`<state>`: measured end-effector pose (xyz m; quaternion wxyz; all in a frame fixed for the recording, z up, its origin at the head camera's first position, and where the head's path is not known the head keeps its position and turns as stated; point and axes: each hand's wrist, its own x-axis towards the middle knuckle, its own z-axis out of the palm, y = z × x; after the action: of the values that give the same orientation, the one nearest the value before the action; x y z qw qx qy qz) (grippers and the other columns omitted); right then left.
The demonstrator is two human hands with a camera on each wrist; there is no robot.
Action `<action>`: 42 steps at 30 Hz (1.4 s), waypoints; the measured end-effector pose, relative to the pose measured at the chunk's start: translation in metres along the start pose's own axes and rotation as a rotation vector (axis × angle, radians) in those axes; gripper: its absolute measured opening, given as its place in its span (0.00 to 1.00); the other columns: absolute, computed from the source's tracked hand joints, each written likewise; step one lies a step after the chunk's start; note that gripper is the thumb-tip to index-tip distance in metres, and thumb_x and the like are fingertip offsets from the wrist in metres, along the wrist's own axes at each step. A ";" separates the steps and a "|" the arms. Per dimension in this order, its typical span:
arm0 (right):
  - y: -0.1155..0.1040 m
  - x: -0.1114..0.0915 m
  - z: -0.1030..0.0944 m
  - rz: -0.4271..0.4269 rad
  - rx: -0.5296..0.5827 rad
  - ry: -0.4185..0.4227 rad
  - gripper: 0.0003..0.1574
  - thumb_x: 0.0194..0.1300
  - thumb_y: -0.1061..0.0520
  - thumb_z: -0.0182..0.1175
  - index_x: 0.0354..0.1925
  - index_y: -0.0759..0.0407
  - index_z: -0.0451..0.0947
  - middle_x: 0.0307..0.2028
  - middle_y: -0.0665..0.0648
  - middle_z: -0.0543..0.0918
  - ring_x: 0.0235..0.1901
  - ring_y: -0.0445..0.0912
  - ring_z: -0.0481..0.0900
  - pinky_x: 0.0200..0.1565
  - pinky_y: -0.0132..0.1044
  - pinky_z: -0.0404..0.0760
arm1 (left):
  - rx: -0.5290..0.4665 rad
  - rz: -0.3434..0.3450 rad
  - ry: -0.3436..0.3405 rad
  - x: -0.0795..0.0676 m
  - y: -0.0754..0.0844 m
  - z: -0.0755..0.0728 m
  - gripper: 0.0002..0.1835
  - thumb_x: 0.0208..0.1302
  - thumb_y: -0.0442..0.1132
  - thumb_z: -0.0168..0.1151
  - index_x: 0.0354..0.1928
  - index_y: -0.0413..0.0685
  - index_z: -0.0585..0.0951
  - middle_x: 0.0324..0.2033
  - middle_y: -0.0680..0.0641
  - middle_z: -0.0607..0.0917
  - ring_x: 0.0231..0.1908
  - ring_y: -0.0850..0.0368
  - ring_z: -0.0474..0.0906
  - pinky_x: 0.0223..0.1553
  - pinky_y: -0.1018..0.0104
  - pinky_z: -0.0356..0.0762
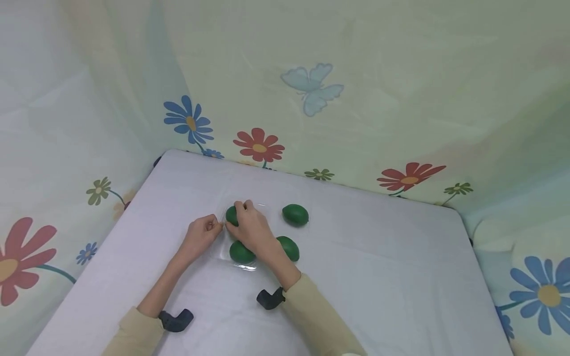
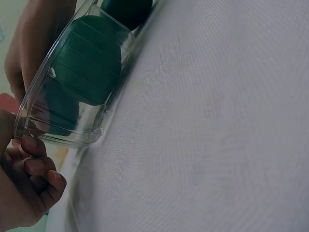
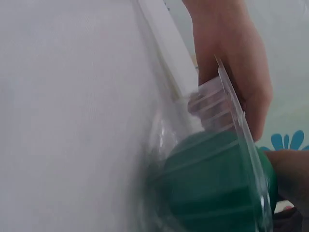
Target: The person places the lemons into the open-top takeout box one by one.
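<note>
A flower-printed backdrop [image 1: 401, 74], bearing one butterfly, surrounds a single white-covered table [image 1: 378, 277] whose near edge is cut off by the frame. Two beige sleeves [image 1: 318, 316] come in from below, also cut off. One clear plastic tray [image 1: 245, 267] sits on the table, its outline faint and partly hidden under the right hand [image 1: 254, 227]; the left hand [image 1: 202, 235] pinches its left rim between thumb and finger, the other fingers curled. Four green fruits show: two in the tray, two on its right. The right hand's thumb and fingers close around the upper fruit [image 1: 230, 215] in the tray, largely covering it; the lower fruit [image 1: 242, 253] lies just below that hand. Of the outer pair, one [image 1: 289, 248] is partly behind the right wrist. Two black wrist mounts [image 1: 176, 321] are smallest.
</note>
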<state>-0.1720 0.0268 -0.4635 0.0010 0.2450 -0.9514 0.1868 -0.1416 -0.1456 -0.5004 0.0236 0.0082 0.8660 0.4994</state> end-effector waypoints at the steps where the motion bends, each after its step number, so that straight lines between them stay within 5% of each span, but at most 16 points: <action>1: -0.002 0.001 0.001 0.017 0.001 0.013 0.32 0.70 0.45 0.67 0.61 0.63 0.74 0.48 0.63 0.80 0.31 0.44 0.82 0.33 0.31 0.84 | 0.001 0.001 0.003 0.000 0.000 0.000 0.14 0.70 0.36 0.58 0.23 0.46 0.71 0.12 0.58 0.65 0.18 0.60 0.61 0.22 0.70 0.60; 11: -0.008 0.006 0.015 0.140 0.032 0.048 0.26 0.69 0.48 0.68 0.51 0.68 0.75 0.43 0.65 0.78 0.30 0.48 0.83 0.28 0.33 0.81 | 0.001 -0.005 0.007 0.000 0.001 0.002 0.15 0.70 0.36 0.58 0.23 0.46 0.72 0.12 0.57 0.65 0.19 0.60 0.63 0.22 0.70 0.61; 23: -0.007 0.000 0.013 0.177 0.138 -0.008 0.38 0.71 0.47 0.66 0.68 0.68 0.68 0.54 0.68 0.78 0.44 0.53 0.85 0.41 0.40 0.87 | 0.015 -0.032 -0.002 -0.001 0.001 0.002 0.15 0.72 0.38 0.59 0.24 0.45 0.72 0.12 0.56 0.66 0.18 0.60 0.63 0.20 0.71 0.60; 33: 0.000 -0.014 -0.005 0.104 0.124 0.062 0.36 0.70 0.46 0.67 0.66 0.65 0.72 0.55 0.64 0.80 0.49 0.52 0.84 0.48 0.41 0.86 | 0.025 -0.019 0.006 -0.002 0.002 0.002 0.14 0.71 0.36 0.58 0.24 0.45 0.73 0.12 0.57 0.66 0.17 0.61 0.62 0.20 0.71 0.60; 42: 0.031 -0.051 -0.038 -0.128 0.080 0.161 0.30 0.67 0.51 0.70 0.63 0.56 0.75 0.60 0.58 0.79 0.60 0.52 0.80 0.57 0.42 0.83 | 0.016 -0.015 0.006 -0.003 0.004 0.000 0.15 0.71 0.36 0.59 0.24 0.45 0.73 0.13 0.56 0.66 0.18 0.60 0.62 0.21 0.71 0.60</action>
<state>-0.1452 0.0894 -0.4444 0.0795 0.2891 -0.9225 0.2431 -0.1390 -0.1436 -0.4966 0.0247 0.0001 0.8700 0.4924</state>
